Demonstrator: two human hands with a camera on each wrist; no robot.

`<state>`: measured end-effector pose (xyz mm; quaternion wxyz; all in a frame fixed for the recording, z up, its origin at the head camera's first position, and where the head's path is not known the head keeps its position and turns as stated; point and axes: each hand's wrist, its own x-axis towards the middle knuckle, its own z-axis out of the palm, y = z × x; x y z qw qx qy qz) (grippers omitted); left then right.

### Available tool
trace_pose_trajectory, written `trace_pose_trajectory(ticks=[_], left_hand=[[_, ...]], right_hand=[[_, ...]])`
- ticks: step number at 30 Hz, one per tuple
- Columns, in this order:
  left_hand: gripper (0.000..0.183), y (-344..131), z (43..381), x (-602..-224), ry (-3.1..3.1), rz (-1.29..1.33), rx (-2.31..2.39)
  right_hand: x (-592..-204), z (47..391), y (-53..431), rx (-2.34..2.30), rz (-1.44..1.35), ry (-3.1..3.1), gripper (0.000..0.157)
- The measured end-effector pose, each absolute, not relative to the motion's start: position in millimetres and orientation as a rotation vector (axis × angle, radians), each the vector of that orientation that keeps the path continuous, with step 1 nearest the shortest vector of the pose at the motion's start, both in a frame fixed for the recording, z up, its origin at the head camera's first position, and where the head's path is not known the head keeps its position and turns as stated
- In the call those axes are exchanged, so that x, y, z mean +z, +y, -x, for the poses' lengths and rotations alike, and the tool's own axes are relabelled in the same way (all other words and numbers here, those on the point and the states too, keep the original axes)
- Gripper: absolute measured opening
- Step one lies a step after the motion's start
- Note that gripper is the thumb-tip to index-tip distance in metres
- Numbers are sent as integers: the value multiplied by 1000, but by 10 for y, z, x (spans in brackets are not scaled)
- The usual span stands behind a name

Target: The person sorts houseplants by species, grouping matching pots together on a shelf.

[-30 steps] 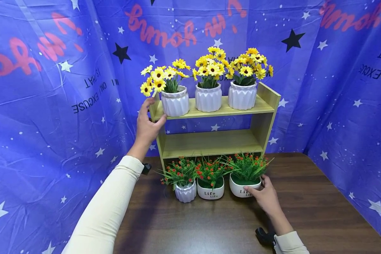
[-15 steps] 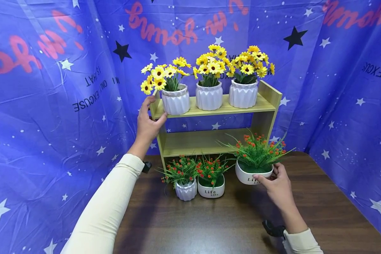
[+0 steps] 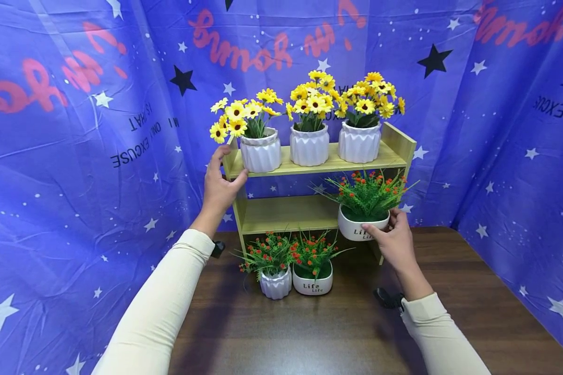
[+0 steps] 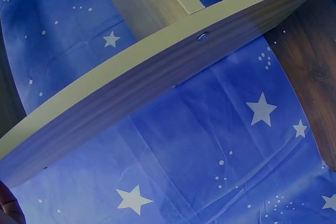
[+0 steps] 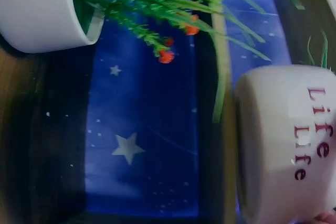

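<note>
My right hand holds a white pot lettered "Life" by its right side, thumb on the front. Artificial grass with small red flowers fills it. In the head view, it is in front of the right end of the wooden shelf's middle board, raised above the table; the right wrist view shows its lettered wall beside the board edge. My left hand grips the shelf's left side panel near the top, thumb at the front edge of the upper board. The left wrist view shows the panel and a fingertip at the lower left.
Three white fluted pots of yellow flowers line the upper board. Before the shelf, a fluted pot and another "Life" pot, both with red flowers, stand on the brown table. Blue starred cloth hangs around.
My right hand has lifted the "Life" pot off the table, first rightward, then up and back left to the middle board. My left hand has stayed at the shelf's side.
</note>
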<state>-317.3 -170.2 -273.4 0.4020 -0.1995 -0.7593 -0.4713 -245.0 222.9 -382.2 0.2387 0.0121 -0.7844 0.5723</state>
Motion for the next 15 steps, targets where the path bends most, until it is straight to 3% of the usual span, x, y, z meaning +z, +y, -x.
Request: trace_pose_trajectory(ticks=[8, 15], left_hand=[[60, -1675, 3174, -2752, -1908, 528, -1183], [61, -1693, 3214, -2761, -1864, 534, -1184]], right_hand=[[-3854, 2682, 2205, 1493, 6, -2179, 74], [-3803, 2847, 2225, 1489, -15, -2244, 81]])
